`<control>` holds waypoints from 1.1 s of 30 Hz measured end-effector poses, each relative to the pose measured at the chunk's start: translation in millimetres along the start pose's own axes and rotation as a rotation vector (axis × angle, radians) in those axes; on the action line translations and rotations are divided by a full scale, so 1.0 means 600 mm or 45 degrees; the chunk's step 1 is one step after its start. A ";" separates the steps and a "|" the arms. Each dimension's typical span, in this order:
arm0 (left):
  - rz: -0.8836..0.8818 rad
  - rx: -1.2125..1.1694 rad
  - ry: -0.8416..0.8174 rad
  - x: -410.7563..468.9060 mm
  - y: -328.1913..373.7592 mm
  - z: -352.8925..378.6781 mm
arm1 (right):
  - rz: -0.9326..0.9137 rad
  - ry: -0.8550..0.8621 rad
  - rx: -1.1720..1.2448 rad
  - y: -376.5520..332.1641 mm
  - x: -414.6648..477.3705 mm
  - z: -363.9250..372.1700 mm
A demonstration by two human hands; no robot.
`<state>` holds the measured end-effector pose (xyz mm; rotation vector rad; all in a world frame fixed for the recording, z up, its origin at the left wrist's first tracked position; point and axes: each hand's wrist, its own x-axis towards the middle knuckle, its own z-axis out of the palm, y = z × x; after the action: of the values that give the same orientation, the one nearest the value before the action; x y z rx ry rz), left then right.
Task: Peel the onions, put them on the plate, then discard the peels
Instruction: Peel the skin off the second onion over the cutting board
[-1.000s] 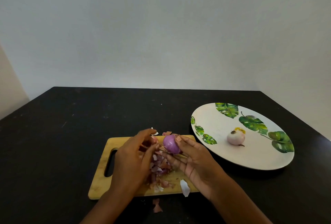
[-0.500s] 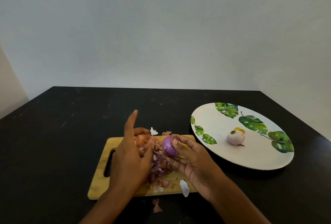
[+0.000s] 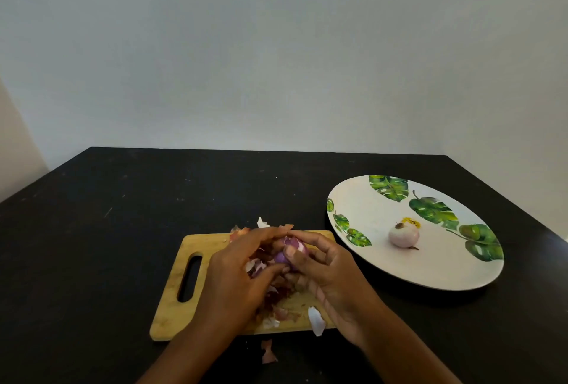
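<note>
Fingers of the left hand (image 3: 236, 273) and right hand (image 3: 333, 274) curl round a glossy purple onion (image 3: 287, 253), just above a pale wooden cutting board (image 3: 172, 306). Papery reddish peels (image 3: 281, 311) lie beneath the fingertips. Right of them, a smooth pale peeled onion (image 3: 403, 235) rests on a round white leaf-printed plate (image 3: 368, 208).

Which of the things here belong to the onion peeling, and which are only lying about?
In the job: purple partly peeled onion, held by left hand and right hand; pale peeled onion on white round leaf-printed plate; loose papery peels; light wooden cutting board.
Lying about: only the black table beneath; no stray item shows.
</note>
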<state>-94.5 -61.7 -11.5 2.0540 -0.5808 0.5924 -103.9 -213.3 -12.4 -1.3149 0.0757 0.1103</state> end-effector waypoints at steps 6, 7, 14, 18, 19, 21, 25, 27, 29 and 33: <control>-0.065 -0.035 -0.126 0.004 0.006 -0.007 | -0.043 -0.003 -0.193 0.008 0.007 -0.005; -0.077 -0.041 -0.147 0.004 0.005 -0.006 | -0.058 0.002 -0.250 0.009 0.008 -0.006; -0.173 -0.130 -0.175 0.002 0.009 -0.004 | -0.124 0.018 -0.576 0.005 0.004 -0.006; -0.201 -0.209 -0.144 0.003 0.015 -0.005 | -0.105 0.011 -0.528 0.005 0.005 -0.005; -0.205 -0.227 -0.135 0.003 0.016 -0.005 | -0.085 0.008 -0.487 0.006 0.006 -0.005; -0.204 -0.271 -0.109 0.003 0.016 -0.004 | -0.022 -0.004 -0.346 0.006 0.006 -0.003; -0.291 -0.464 -0.042 0.004 0.016 -0.003 | 0.163 -0.054 0.207 -0.008 -0.002 0.004; -0.297 -0.545 -0.015 0.006 0.018 -0.004 | 0.204 -0.052 0.397 -0.015 -0.004 0.006; -0.316 -0.590 0.011 0.008 0.017 -0.004 | 0.232 -0.026 0.522 -0.019 -0.004 0.008; -0.422 -0.654 0.135 0.010 0.004 -0.007 | 0.291 0.031 0.610 -0.024 -0.005 0.007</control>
<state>-91.8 -60.3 -4.3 1.5742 -0.2809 0.3113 -105.0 -212.7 2.9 -0.8256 0.2580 0.2545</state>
